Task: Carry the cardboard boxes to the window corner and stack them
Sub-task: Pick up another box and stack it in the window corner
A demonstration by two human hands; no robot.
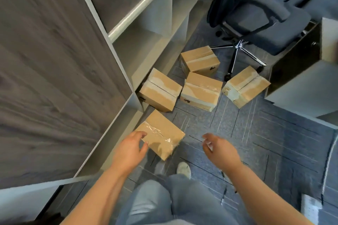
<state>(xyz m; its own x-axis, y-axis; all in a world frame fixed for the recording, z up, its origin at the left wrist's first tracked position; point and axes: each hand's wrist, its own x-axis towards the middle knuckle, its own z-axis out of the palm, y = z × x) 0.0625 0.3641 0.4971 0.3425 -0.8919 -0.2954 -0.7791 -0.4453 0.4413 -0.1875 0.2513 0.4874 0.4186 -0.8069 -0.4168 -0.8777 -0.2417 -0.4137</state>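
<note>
Cardboard boxes [201, 89], five in all, lie on the carpet [256, 133] toward 12 o'clock, the nearest box [164, 133] at 11. Left hand [130, 147] and right hand [217, 145] hover loosely spread, holding nothing. Better to clasp opposite sides low down before lifting

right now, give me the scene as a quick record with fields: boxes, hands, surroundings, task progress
boxes: five taped brown cardboard boxes, all on the blue-grey carpet floor, none stacked
nearest: nearest box beside the grey wood-grain shelving unit
farther: four farther boxes in a loose cluster
left hand: fingers relaxed, over the nearest box's left corner; contact unclear
right hand: open, over carpet, apart from the box
chair: dark office chair behind the cluster
progress: nothing lifted yet
</note>
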